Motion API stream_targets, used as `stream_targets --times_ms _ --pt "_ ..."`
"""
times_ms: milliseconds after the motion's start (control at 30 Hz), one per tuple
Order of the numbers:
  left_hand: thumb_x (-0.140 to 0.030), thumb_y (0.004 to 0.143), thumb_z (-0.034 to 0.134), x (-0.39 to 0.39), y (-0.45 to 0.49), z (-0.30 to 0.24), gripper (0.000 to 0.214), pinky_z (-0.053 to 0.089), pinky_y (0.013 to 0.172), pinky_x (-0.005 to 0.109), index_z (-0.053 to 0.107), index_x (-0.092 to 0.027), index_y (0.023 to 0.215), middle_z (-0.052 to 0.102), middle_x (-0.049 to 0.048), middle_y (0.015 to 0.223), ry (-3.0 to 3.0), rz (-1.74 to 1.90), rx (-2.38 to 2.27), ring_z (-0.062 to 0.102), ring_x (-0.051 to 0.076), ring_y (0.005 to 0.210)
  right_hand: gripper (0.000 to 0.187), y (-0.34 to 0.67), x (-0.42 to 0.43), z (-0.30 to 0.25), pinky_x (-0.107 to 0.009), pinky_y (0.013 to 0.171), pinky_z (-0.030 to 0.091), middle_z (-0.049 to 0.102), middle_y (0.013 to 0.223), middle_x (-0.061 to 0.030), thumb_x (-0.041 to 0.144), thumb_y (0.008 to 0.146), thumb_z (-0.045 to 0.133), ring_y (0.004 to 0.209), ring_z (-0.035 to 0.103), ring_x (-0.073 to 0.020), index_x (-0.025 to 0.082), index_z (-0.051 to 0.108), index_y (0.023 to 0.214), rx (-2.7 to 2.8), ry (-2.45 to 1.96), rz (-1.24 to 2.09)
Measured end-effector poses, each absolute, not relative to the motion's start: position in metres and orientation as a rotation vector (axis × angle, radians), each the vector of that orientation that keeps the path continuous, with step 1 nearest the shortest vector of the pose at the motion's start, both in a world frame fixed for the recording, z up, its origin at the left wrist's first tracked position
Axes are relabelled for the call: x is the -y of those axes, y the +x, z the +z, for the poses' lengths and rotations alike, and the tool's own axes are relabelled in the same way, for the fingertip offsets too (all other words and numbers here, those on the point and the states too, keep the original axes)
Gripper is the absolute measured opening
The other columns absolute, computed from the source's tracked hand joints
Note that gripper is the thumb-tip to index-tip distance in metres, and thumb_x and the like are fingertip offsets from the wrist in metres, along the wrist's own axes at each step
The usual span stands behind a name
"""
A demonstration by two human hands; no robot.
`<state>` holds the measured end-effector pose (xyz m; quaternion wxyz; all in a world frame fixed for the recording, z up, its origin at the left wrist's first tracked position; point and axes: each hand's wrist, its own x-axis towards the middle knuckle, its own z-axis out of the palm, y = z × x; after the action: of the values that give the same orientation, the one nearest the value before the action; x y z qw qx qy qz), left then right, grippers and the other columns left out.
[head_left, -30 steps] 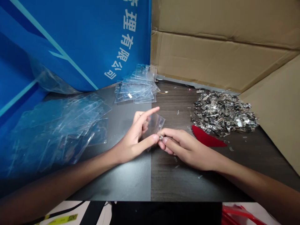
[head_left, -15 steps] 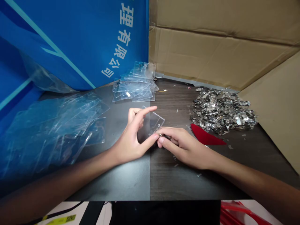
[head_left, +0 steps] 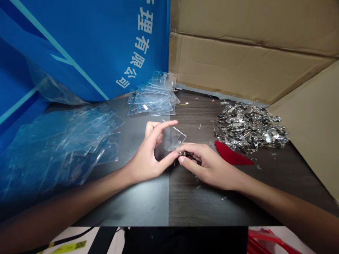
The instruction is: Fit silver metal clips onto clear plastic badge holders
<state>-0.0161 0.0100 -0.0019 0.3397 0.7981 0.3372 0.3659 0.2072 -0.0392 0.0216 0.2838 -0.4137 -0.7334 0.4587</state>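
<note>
**Two bare hands meeting over a small metal clip and a clear plastic holder**

A person's two hands are meeting near the middle of a dark worktop (head_left: 182, 210), seen from above. The right hand (head_left: 202, 160) is pinching a small metal clip (head_left: 185, 154) between thumb and forefinger, the fingers partly covering it. The left hand (head_left: 155, 151) is reaching in from the other side: its thumb tip is touching the near end of the clip, its index finger is pointing forward, well spread from the thumb, and its other fingers are curling inward. Whether those curled fingers are gripping anything, I cannot tell.

A clear plastic holder (head_left: 176, 135), with a small hole near one edge, is showing just beyond the clip, between the two hands. Its lower part is hiding behind the fingers.

On the left, a broad spread of clear plastic sleeves (head_left: 71, 137) is covering the worktop. Farther back, near the centre, a loose stack of clear holders (head_left: 156, 98) is lying in overlapping layers. To the right, a heap of shiny metal clips (head_left: 251, 125) is sitting behind a curved red piece (head_left: 233, 154). Tiny clear scraps (head_left: 224, 198) are dotting the worktop near the right forearm.

A blue panel (head_left: 87, 38) bearing white Chinese characters is standing behind on the left, meeting brown cardboard (head_left: 246, 63) on the right.
</note>
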Motion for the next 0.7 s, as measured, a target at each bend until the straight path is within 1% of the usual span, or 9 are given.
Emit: stream_targets --times_ms 100,267,433,600,700 --pt "-0.034 0.095 0.080 -0.0095 -0.0158 -0.0023 0.068 0.055 0.093 0.043 0.053 -0.033 0.158 0.046 0.0091 0.121 2.076 0.942 -0.875 0.050 0.028 0.112 0.017 0.2074 0.0387 0.0202 -0.028 0.072 0.042 0.067 0.091 -0.0001 0.023 0.110 0.056 0.077 0.056 -0.0153 0.020 0.067 0.098 1.983 -1.099 1.201" --pt "-0.034 0.095 0.080 -0.0067 -0.0143 -0.0028 0.067 0.055 0.093 0.042 0.053 -0.032 0.157 0.045 0.0088 0.120 2.074 0.951 -0.896 0.050 0.027 0.111 0.025 0.2076 0.0371 0.0188 -0.029 0.076 0.042 0.065 0.086 0.0004 0.019 0.111 0.052 0.076 0.057 -0.0149 0.021 0.061 0.087 2.032 -1.087 1.089" --pt "-0.032 0.095 0.081 -0.0051 -0.0136 -0.0029 0.069 0.055 0.092 0.042 0.052 -0.033 0.158 0.046 0.0093 0.121 2.123 0.970 -0.888 0.049 0.029 0.113 0.025 0.2090 0.0364 0.0180 -0.029 0.075 0.042 0.068 0.087 -0.0013 0.014 0.109 0.051 0.076 0.060 -0.0155 0.020 0.062 0.088 2.056 -1.089 1.013" --pt "-0.035 0.094 0.083 -0.0043 -0.0145 -0.0007 0.074 0.055 0.090 0.041 0.049 -0.034 0.160 0.047 0.0089 0.120 2.161 0.977 -0.876 0.050 0.027 0.109 0.026 0.2091 0.0380 0.0206 -0.029 0.074 0.043 0.067 0.083 -0.0008 0.012 0.108 0.052 0.075 0.060 -0.0158 0.021 0.061 0.085 2.068 -1.104 0.980" --pt "-0.034 0.097 0.078 -0.0051 -0.0155 0.0020 0.075 0.053 0.092 0.043 0.045 -0.033 0.164 0.050 0.0090 0.121 2.134 0.988 -0.859 0.052 0.026 0.106 0.027 0.2089 0.0377 0.0229 -0.030 0.077 0.046 0.070 0.084 -0.0015 0.014 0.109 0.052 0.079 0.064 -0.0169 0.021 0.063 0.084 2.054 -1.118 0.985"
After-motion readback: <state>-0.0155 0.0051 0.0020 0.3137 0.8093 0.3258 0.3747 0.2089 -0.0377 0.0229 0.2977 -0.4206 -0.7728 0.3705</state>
